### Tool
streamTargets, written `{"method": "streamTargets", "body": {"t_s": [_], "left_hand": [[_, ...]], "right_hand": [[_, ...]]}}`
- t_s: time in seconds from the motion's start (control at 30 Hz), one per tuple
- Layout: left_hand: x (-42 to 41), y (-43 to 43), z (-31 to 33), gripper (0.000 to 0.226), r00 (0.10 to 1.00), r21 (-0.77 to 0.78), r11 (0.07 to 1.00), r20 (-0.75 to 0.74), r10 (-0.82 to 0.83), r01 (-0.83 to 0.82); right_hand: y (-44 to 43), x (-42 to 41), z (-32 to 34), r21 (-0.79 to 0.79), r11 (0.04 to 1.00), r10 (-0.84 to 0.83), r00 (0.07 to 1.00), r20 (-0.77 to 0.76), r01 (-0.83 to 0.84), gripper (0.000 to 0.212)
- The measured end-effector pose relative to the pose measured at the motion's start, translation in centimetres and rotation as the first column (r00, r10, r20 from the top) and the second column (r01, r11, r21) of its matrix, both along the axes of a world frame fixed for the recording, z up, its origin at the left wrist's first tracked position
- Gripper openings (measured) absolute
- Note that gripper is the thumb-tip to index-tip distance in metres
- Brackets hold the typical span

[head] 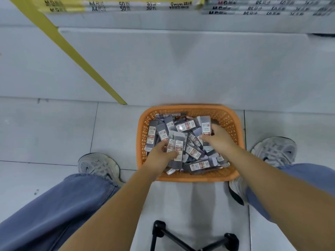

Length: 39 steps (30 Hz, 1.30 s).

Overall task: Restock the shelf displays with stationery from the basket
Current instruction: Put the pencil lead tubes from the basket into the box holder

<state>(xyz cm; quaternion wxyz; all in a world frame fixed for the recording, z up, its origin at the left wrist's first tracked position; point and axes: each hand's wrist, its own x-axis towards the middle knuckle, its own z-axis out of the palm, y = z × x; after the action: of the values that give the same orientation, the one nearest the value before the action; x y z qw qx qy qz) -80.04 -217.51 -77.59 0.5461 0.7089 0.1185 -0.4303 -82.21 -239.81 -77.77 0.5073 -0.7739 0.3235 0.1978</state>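
Your left hand (159, 156) reached into the orange basket (233, 122) from its near left side and grasped a grey pack (176, 147). The thumb lay across its white and red label and the fingers curled behind it. The pack was lifted a little above the others, its long side pointing away from you. There may have been a second pack behind it in the same grip, but I cannot tell.

Your right hand (216, 137) was deeper in the basket, toward its far right side. It was palm down, with the fingers bent onto the heap of packs (186, 126) and the thumb stretched out to the left. The fingertips touched a pack that stood up near the basket's far wall. Whether they pinched it or only rested on it, I cannot tell.

The heap filled the basket, with the packs lying crosswise over one another. The basket stood on the pale tiled floor (45, 133) between your two sneakers, just in front of the white shelf base (181, 66). Stacked notebooks (126, 6) lay on the shelf above, and a yellow strip (72, 51) ran slantwise down to the floor at the left. A black stand (181, 238) showed near your knees.
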Motion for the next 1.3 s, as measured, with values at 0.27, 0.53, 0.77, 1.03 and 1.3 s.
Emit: {"method": "streamTargets", "body": {"t_s": [0.27, 0.53, 0.77, 1.03, 1.3], "left_hand": [[0.9, 0.1, 1.1, 0.038, 0.992, -0.073, 0.995, -0.107, 0.065, -0.073], [0.9, -0.6, 1.3, 0.029, 0.973, -0.122, 0.977, -0.175, 0.152, -0.174], [1.0, -1.7, 1.8, 0.022, 0.959, -0.164, 0.963, -0.223, 0.175, -0.214], [1.5, -2.5, 5.2, 0.029, 0.949, -0.378, 0.887, -0.265, 0.171, -0.266], [1.8, -1.0, 13.2, 0.036, 0.990, -0.384, 0.917, 0.045, 0.134, -0.106]], "right_hand": [[-0.6, -0.3, 1.9, -0.051, 0.989, -0.129, 0.983, 0.131, 0.137, 0.012], [-1.7, -1.0, 2.5, 0.042, 0.973, -0.232, 0.951, 0.205, 0.228, 0.028], [-1.2, -1.1, 2.9, 0.078, 0.967, -0.252, 0.943, 0.217, 0.241, 0.025], [2.0, -0.2, 6.4, 0.277, 0.939, -0.272, 0.930, 0.245, 0.202, 0.024], [6.3, 0.7, 15.5, 0.249, 0.962, -0.217, 0.860, 0.462, 0.109, 0.018]]}}
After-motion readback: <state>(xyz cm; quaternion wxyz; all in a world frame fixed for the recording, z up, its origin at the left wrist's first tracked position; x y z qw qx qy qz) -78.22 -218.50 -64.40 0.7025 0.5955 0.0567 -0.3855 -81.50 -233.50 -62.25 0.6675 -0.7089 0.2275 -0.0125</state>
